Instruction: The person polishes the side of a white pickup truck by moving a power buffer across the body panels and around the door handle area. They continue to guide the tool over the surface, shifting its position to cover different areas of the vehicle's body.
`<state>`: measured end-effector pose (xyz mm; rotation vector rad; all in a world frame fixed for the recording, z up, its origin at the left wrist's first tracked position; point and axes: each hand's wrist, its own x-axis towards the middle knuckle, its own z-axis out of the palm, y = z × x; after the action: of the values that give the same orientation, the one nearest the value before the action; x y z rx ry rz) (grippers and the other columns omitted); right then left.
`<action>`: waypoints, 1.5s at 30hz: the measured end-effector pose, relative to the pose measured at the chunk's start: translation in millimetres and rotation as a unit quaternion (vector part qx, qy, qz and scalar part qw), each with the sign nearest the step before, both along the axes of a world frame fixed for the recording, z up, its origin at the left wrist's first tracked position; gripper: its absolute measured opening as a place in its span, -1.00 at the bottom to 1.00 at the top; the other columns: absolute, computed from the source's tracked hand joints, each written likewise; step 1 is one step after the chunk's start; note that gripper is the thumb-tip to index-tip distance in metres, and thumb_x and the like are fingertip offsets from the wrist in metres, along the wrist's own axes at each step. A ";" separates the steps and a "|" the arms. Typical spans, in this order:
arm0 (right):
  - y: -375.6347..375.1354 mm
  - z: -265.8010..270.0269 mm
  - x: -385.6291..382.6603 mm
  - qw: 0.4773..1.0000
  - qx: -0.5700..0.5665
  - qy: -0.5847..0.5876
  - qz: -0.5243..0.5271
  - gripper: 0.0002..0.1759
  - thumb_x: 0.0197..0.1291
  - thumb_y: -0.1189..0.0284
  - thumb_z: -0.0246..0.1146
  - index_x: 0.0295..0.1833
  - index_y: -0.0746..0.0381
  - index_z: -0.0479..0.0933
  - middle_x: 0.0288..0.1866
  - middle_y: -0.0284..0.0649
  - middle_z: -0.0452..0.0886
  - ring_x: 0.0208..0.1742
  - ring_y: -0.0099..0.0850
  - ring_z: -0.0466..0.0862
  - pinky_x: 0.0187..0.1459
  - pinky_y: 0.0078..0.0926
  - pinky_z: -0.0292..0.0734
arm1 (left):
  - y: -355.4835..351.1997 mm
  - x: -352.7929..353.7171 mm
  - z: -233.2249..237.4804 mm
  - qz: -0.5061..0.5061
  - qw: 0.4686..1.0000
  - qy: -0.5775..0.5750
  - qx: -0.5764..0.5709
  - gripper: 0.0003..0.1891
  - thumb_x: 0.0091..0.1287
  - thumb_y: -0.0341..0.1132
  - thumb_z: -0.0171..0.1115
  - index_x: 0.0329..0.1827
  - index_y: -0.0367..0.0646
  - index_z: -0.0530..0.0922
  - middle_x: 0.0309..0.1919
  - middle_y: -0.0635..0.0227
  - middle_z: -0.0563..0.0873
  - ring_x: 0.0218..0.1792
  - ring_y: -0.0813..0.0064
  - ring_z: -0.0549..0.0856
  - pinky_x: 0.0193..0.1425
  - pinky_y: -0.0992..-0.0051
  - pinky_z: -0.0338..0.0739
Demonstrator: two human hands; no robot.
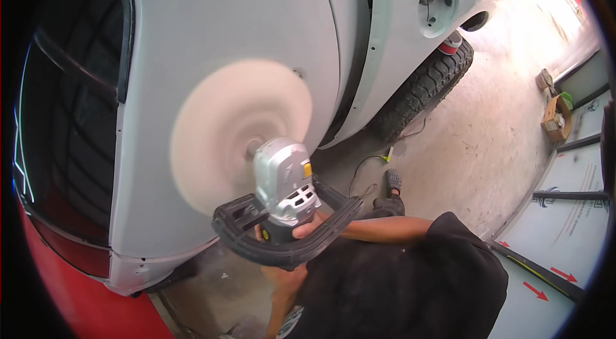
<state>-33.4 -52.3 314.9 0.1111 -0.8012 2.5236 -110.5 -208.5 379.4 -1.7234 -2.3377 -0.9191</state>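
Both my hands are closed on a polisher (280, 172) with a silver head and a black loop handle (289, 252). My right hand (311, 227) wraps the tool's body inside the loop. My left hand (285, 277) comes from below and grips the tool at the rear, its fingers partly hidden by the handle. The large pale round pad (218, 114) is blurred from spinning. It lies against the grey-white side panel (237, 12) of a vehicle; its exact contact line cannot be made out.
A dark window (77, 37) and red tail light (70, 246) lie left. A wheel (423, 85) and round fuel-filler recess (438, 4) are upper right. A cable (356, 169) runs over the floor near my shoe (393, 182). A cardboard box (556, 119) stands by the right wall.
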 end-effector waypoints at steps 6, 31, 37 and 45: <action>0.6 2.0 -1.1 1.000 -0.003 0.008 0.000 -0.34 0.29 0.39 0.48 0.42 0.34 0.42 0.21 -0.09 0.69 0.20 -0.30 0.70 0.27 -0.28 0.64 | -0.5 -3.6 -1.0 0.007 0.991 -0.127 -0.044 -0.13 0.13 -0.51 0.47 0.54 -0.30 0.24 0.13 -0.17 0.70 0.09 -0.14 0.76 0.21 0.14 0.60; 31.5 -3.9 14.1 0.999 -0.021 0.004 -0.032 -0.37 0.32 0.36 0.46 0.42 0.33 0.43 0.20 -0.10 0.69 0.18 -0.30 0.70 0.25 -0.29 0.64 | 29.1 25.4 -5.2 0.016 0.981 -0.142 -0.130 0.00 0.15 -0.44 0.49 0.65 -0.17 0.07 0.06 -0.22 0.71 -0.06 -0.31 0.78 -0.05 0.03 0.66; 18.6 -5.8 2.5 1.000 -0.021 -0.001 -0.020 -0.37 0.32 0.35 0.45 0.41 0.33 0.43 0.20 -0.10 0.69 0.18 -0.30 0.70 0.25 -0.29 0.65 | 17.5 22.5 -8.0 0.020 0.986 -0.142 -0.090 0.03 0.12 -0.48 0.49 0.64 -0.25 0.02 0.06 -0.28 0.69 0.05 -0.34 0.74 0.09 0.03 0.62; -27.3 3.5 -14.0 1.000 -0.006 -0.003 0.024 -0.38 0.33 0.34 0.44 0.41 0.33 0.44 0.19 -0.10 0.69 0.17 -0.31 0.70 0.24 -0.29 0.65 | -24.4 -2.1 -1.5 0.025 0.995 -0.096 0.010 -0.28 0.13 -0.49 0.53 0.37 -0.44 0.42 0.23 -0.19 0.66 0.14 -0.04 0.76 0.19 0.14 0.59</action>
<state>-47.4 -79.6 318.4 0.1203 -0.7934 2.5742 -112.6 -233.0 377.9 -1.6275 -2.4657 -1.1438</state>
